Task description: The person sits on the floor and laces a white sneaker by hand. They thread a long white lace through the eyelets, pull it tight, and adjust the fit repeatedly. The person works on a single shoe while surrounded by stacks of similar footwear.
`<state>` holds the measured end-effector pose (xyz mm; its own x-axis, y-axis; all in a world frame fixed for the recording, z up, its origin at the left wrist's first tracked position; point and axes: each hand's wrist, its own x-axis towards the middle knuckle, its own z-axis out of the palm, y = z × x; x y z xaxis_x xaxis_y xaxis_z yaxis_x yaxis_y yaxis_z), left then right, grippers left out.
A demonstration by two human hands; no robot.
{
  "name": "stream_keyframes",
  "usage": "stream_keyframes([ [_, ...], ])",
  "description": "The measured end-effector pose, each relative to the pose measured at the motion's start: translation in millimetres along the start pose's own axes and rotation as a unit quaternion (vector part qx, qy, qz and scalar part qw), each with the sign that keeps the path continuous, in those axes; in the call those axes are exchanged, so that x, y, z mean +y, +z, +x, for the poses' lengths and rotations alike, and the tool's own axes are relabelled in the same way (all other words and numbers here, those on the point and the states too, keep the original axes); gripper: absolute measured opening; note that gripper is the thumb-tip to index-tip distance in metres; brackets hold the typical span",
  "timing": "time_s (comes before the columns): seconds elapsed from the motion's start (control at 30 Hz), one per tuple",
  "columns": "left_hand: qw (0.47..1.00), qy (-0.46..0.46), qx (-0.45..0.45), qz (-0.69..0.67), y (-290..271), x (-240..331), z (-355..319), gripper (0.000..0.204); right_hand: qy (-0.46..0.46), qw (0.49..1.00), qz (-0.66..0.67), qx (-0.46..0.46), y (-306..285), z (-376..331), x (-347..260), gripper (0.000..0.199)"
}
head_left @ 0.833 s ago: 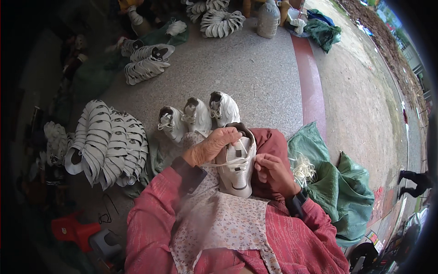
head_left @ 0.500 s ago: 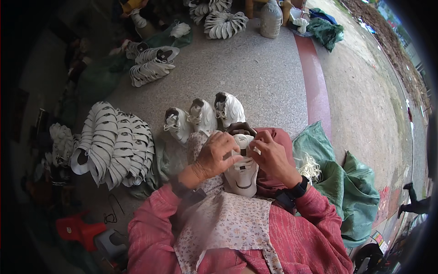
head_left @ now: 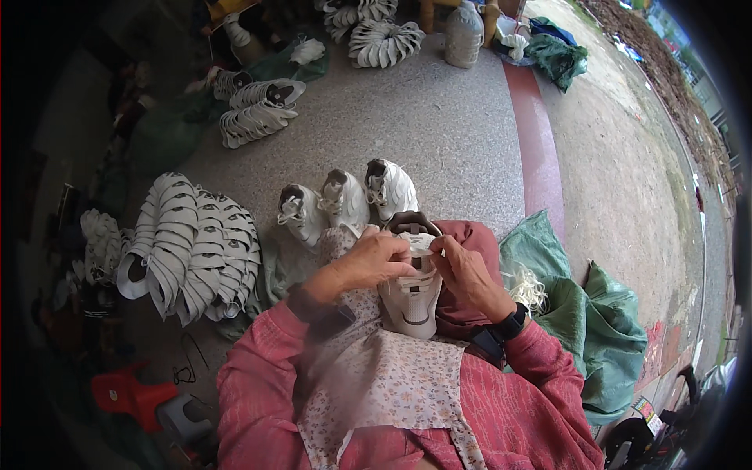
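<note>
A white sneaker upper [head_left: 409, 312] with a dark lining rests on my lap, its toe toward me. My left hand [head_left: 370, 260] is closed at the left of the lacing, thumb and fingers pinching a white shoelace. My right hand [head_left: 464, 270] pinches the lace from the right side, near the tongue. Part of the lace is hidden under my fingers. Just beyond my knees stand three laced white sneakers [head_left: 342, 197] in a row.
Stacked white shoe uppers [head_left: 192, 247] lie at the left, with more stacks [head_left: 258, 124] farther off. Green sacks [head_left: 580, 313] and a bundle of white laces [head_left: 527, 291] are at my right. A red plastic stool [head_left: 135, 395] is at lower left; a large plastic bottle [head_left: 464, 35] stands far back.
My right fingers have drawn together into a pinch near the tongue. My left fingers have closed in at the lacing. The sneaker upper stays on my lap.
</note>
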<state>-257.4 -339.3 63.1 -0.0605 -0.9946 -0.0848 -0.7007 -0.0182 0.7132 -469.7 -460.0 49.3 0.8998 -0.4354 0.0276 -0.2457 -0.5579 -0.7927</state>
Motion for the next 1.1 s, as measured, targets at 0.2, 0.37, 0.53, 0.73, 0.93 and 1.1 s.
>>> stream_keyframes([
  [0.2,0.988,-0.08,-0.078,-0.11,-45,6,-10,0.022,0.018,0.983,0.177,-0.054,-5,4,11,0.022],
  [0.37,0.991,-0.019,-0.034,0.129,-68,0,-14,0.018,0.02,0.991,0.013,-0.133,-16,22,1,0.017],
  [0.53,0.997,-0.05,-0.029,0.058,-90,4,-18,0.02,-0.053,0.988,-0.019,-0.143,-15,29,7,0.015],
  [0.73,0.942,-0.117,-0.043,-0.311,-83,-3,-36,0.027,-0.092,0.985,-0.121,-0.077,-7,15,4,0.015],
  [0.93,0.781,-0.177,0.008,-0.599,-65,-20,-56,0.026,-0.075,0.987,-0.13,-0.062,-8,7,-9,0.015],
  [1.1,0.668,-0.139,0.067,-0.728,-50,-36,-60,0.024,-0.076,0.985,-0.148,-0.056,-8,3,-18,0.013],
])
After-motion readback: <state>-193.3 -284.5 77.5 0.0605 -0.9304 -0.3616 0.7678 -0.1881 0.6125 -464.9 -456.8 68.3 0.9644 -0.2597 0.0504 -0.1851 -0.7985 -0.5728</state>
